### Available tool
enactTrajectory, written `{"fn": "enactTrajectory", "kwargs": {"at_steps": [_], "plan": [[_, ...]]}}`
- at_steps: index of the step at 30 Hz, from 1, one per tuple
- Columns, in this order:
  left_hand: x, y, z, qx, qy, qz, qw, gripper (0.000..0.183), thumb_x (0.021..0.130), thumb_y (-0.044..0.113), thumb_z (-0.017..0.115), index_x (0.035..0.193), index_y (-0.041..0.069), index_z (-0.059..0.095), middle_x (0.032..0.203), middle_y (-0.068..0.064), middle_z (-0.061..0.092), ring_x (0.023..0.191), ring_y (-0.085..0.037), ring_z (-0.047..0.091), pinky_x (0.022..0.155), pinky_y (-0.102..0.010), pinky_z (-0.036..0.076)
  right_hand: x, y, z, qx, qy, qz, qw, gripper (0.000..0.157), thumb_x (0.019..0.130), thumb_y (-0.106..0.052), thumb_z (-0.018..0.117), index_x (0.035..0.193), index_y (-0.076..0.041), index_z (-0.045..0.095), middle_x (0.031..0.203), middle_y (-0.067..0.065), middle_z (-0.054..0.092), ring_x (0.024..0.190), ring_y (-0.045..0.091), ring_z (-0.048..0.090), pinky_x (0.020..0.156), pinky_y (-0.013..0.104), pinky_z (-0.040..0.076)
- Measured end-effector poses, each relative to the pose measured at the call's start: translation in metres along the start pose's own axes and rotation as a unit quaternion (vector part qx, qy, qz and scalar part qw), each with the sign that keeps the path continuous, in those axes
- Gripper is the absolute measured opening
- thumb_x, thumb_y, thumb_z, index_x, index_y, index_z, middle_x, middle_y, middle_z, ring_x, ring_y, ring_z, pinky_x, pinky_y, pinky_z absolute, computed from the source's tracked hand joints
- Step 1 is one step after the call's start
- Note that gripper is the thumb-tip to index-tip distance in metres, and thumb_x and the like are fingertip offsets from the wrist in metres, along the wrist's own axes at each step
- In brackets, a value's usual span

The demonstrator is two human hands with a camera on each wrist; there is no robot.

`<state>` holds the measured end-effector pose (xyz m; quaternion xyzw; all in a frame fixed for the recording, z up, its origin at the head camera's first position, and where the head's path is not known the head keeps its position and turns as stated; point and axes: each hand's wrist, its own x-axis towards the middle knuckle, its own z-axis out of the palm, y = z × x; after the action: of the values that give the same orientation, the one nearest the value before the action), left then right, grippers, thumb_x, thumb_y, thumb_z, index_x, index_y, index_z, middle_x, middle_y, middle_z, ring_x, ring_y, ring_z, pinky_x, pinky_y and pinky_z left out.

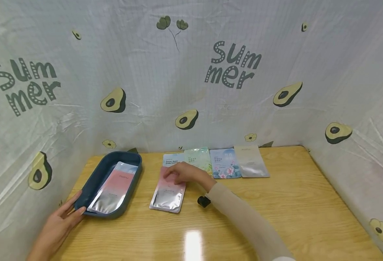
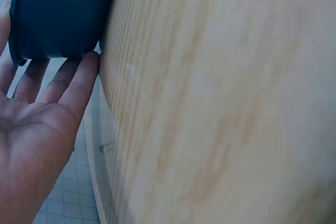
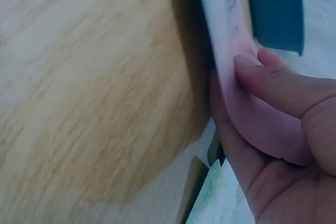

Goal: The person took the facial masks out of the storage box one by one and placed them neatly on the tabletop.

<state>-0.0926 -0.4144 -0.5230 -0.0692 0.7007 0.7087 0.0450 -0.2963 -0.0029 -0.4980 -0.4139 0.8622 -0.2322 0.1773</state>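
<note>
A dark blue tray (image 1: pixel 95 174) stands at the left of the table, with a pink-and-silver sachet (image 1: pixel 114 185) lying in it over a light blue one. My left hand (image 1: pixel 59 223) holds the tray's near left corner between thumb and fingers; in the left wrist view the fingers lie against its outer wall (image 2: pixel 60 14). To the right of the tray, my right hand (image 1: pixel 186 173) pinches the upper part of another pink-and-silver sachet (image 1: pixel 168 197). This sachet (image 3: pixel 262 124) bends between thumb and fingers in the right wrist view. Its lower end is silver.
Along the back edge lie a light blue sachet (image 1: pixel 172 158), a green sachet (image 1: pixel 196 156), a blue flowered sachet (image 1: pixel 225 165) and a cream-silver sachet (image 1: pixel 251 163). A small black object (image 1: pixel 203 201) shows beside the right sleeve. Printed cloth (image 1: pixel 145 72) walls the wooden table (image 1: pixel 292 210) behind and at the sides.
</note>
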Motion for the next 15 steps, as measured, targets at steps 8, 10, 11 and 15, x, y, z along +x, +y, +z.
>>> {"fn": "enactTrajectory", "kwargs": {"at_steps": [8,10,11,15], "plan": [[0.0015,-0.0038,0.0002,0.009,0.0,0.008,0.9999,0.072,0.103,0.006,0.059,0.163,0.021,0.021,0.171,-0.003,-0.002,0.112,0.017,0.049,0.087,-0.013,0.052,0.0045,0.0042,0.009,0.015,0.01,0.021,1.0,0.038,0.087,-0.002,0.078,0.121,-0.019,0.075,0.126,-0.002,0.069,0.099,0.01,0.053,0.084,0.021,0.046],[0.0012,-0.0047,-0.0001,0.017,0.004,0.0,0.9998,0.073,0.103,0.007,0.06,0.163,0.021,0.021,0.17,-0.009,-0.006,0.111,0.016,0.05,0.086,-0.013,0.052,0.0041,0.0025,0.0104,-0.003,0.003,0.024,1.0,0.036,0.088,-0.007,0.079,0.121,-0.02,0.075,0.125,-0.003,0.069,0.101,0.009,0.054,0.089,0.021,0.046],[0.0011,-0.0049,-0.0003,0.02,0.007,-0.003,0.9998,0.073,0.103,0.007,0.06,0.163,0.022,0.021,0.17,-0.011,-0.007,0.11,0.016,0.05,0.086,-0.014,0.052,0.004,0.0013,0.0107,-0.015,0.0,0.026,1.0,0.035,0.088,-0.01,0.08,0.121,-0.021,0.075,0.125,-0.004,0.069,0.102,0.008,0.055,0.091,0.021,0.046],[0.0014,-0.0046,-0.0032,0.012,0.003,0.012,0.9999,0.071,0.104,0.007,0.059,0.163,0.022,0.022,0.17,-0.003,0.0,0.111,0.015,0.05,0.086,-0.013,0.052,0.006,-0.0045,0.0087,-0.077,-0.005,0.034,0.996,0.035,0.087,-0.026,0.083,0.121,-0.027,0.074,0.122,-0.011,0.069,0.104,0.008,0.057,0.094,0.026,0.048]]}}
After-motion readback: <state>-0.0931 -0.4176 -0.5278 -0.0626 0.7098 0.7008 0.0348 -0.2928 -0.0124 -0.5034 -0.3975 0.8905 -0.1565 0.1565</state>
